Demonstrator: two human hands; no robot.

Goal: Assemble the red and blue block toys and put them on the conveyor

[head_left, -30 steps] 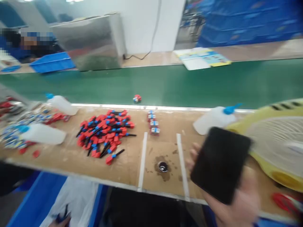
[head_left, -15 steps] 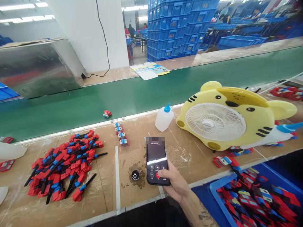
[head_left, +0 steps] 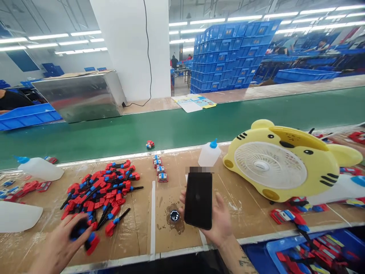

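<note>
My right hand [head_left: 221, 222] holds a smartphone [head_left: 198, 201] upright, its screen dark, with the fingers along the left edge and the thumb off the screen at the right. At the lower left, my left hand [head_left: 61, 241] has its thumb and fingers closed round a red, blue and black toy part [head_left: 92, 243], partly smeared by motion. Just beyond that hand lies a heap of similar toy parts [head_left: 108, 190]. A small round black cap [head_left: 175, 216] holding liquid sits in a wet patch left of the phone. Several small toy vehicle pieces [head_left: 162, 177] form a row behind it.
A white squeeze bottle [head_left: 209, 154] stands beside a yellow animal-faced fan [head_left: 322, 163]. Another bottle [head_left: 42, 168] lies at the left. A green conveyor belt [head_left: 122, 131] runs behind the bench. A blue crate [head_left: 272, 247] of toy parts is at lower right.
The phone's call screen has gone dark, and my right thumb has come off it. My left hand has entered from the lower left and closed on a toy part. The view has tilted up and left.
</note>
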